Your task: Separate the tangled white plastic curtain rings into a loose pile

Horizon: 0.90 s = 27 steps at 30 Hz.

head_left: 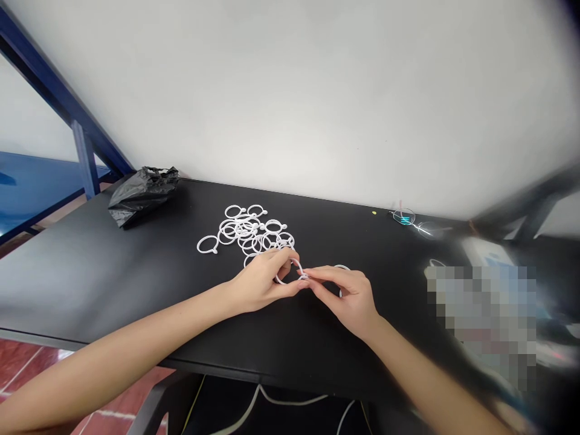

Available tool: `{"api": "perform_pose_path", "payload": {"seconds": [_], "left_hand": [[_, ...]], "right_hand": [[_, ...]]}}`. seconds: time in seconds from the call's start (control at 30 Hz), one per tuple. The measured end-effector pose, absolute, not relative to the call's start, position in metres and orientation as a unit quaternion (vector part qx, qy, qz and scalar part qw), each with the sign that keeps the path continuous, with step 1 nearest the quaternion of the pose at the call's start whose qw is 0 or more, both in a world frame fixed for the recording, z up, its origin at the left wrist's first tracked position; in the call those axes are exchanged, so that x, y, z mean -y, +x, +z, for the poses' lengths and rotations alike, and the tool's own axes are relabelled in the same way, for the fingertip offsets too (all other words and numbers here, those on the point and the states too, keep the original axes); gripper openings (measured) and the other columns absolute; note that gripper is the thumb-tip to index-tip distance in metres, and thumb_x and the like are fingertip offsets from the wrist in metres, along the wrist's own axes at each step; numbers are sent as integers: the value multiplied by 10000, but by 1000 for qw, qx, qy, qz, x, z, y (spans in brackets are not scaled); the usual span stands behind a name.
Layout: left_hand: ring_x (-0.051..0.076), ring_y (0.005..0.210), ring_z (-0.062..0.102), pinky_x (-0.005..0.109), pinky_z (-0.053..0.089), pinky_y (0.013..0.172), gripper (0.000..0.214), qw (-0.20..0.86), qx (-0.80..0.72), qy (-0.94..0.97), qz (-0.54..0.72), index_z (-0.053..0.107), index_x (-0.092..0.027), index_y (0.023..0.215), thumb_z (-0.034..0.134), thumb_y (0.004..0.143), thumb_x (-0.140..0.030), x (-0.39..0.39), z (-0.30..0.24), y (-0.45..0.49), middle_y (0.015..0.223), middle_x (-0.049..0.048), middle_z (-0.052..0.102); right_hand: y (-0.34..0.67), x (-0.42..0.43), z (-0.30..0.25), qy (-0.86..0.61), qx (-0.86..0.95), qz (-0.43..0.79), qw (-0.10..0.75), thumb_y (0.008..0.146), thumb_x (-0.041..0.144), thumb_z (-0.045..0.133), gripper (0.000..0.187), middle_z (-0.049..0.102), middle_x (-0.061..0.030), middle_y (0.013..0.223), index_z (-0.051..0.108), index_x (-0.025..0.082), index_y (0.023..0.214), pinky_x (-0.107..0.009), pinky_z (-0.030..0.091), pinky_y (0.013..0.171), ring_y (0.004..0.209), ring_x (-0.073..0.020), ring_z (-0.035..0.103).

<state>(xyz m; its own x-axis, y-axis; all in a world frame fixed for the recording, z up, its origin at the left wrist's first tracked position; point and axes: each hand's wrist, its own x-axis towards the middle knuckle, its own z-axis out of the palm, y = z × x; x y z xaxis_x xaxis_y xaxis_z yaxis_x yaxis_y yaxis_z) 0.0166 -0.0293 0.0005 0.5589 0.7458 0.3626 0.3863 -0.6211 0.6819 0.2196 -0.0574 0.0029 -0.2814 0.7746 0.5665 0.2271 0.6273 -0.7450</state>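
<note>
My left hand [260, 281] is closed on a white plastic curtain ring [281, 281], holding it just above the black table. My right hand [351, 296] pinches the small eyelet end of the same ring, its fingertips meeting those of the left. What exactly lies between the right fingertips is too small to make out. Behind the left hand a loose pile of similar white rings [245, 229] lies flat, many overlapping. One separate ring [215, 251] lies at the pile's left. Another white ring [343, 266] shows partly behind my right hand.
A crumpled black plastic bag [145, 193] sits at the table's back left. Eyeglasses [403, 217] lie near the wall at the back right. A blurred, pixelated object [484, 320] stands on the right. The black table [113, 278] meets a white wall [294, 109].
</note>
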Motion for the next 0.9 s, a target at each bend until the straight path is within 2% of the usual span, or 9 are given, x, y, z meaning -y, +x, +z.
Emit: {"api": "perform_pose_path", "payload": {"seconds": [0.3,0.67,0.8,0.9], "left_hand": [[115,589,460,235,413,611,216,259,-351,835,337,536,-180,939,528,935,-396,31,-2,17,608,-67,428],[108,569,445,233,426,619,238,253,-355,836,332,543,-183,912,509,949,-416,30,-4,17,594,-72,397],[133,629,502,271,458,703,276,222,-339,849,339,550,-180,938,523,948,-454,28,-4,15,611,-55,462],[152,688,544,307,451,768,323,168,-321,867,343,568,-165,921,563,928,-488,25,-4,13,662,-24,533]], "right_hand": [[222,57,2,-324,760,281,488,856,68,665,345,791,6,1004,754,301,1094,-258,662,753,804,-180,781],[224,57,0,-327,762,293,476,870,68,645,318,798,5,969,762,290,1067,-243,653,735,790,-168,779],[224,56,1,-330,761,292,476,860,79,660,273,800,-9,956,765,267,1028,-251,638,751,817,-170,772],[225,55,1,-362,744,294,479,840,123,697,211,793,-6,857,756,250,998,-261,624,704,736,-164,756]]}}
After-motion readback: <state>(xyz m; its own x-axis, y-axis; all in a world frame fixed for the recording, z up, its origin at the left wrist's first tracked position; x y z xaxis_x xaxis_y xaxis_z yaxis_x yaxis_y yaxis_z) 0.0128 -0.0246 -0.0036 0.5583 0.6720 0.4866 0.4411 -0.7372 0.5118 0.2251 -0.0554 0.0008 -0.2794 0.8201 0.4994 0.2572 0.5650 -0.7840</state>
